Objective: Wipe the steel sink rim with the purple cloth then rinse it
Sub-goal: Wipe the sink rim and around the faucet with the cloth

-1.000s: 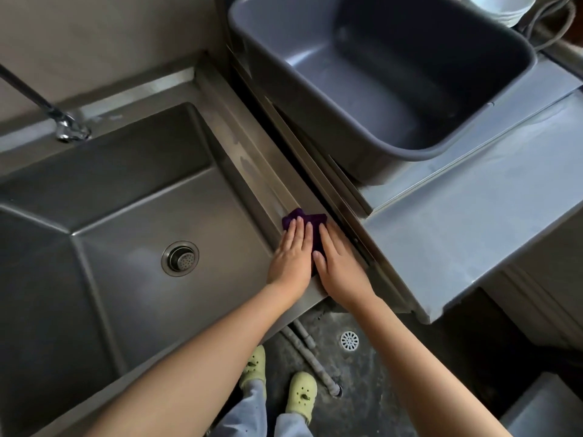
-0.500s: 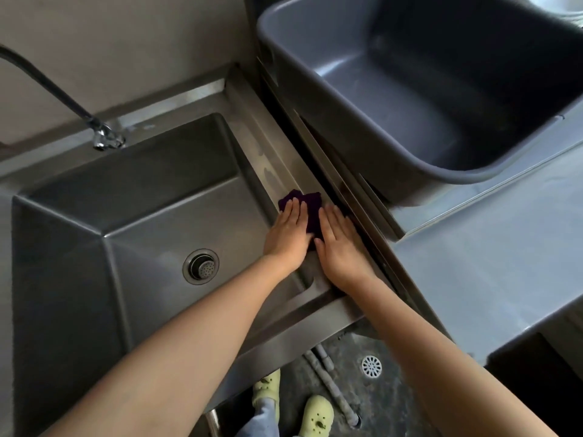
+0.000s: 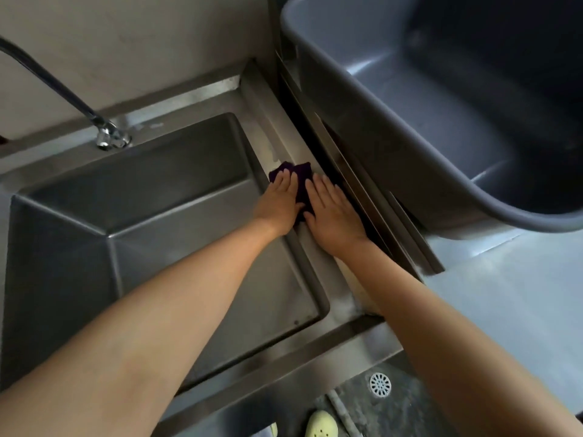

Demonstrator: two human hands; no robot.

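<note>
Pressing the purple cloth (image 3: 302, 181) flat against the right-hand sink rim (image 3: 318, 247), you have both palms down on it: your left hand (image 3: 279, 203) covers the cloth's near left part, your right hand (image 3: 332, 211) its right edge, fingers stretched out and together, not curled round anything. Only the far end of the cloth and a strip between your hands show. Flat hands spread the pressure over the narrow steel strip, which likely suits a wiping stroke along its length, and keep the cloth from sliding into the basin (image 3: 176, 234). The faucet (image 3: 107, 137) sits at the back left, well apart, with no water visible, so rinsing seems not yet begun. The grey tub (image 3: 378, 143) stands on the worktop (image 3: 504, 294) just beside the rim. No brand, label or writing can be read anywhere.
</note>
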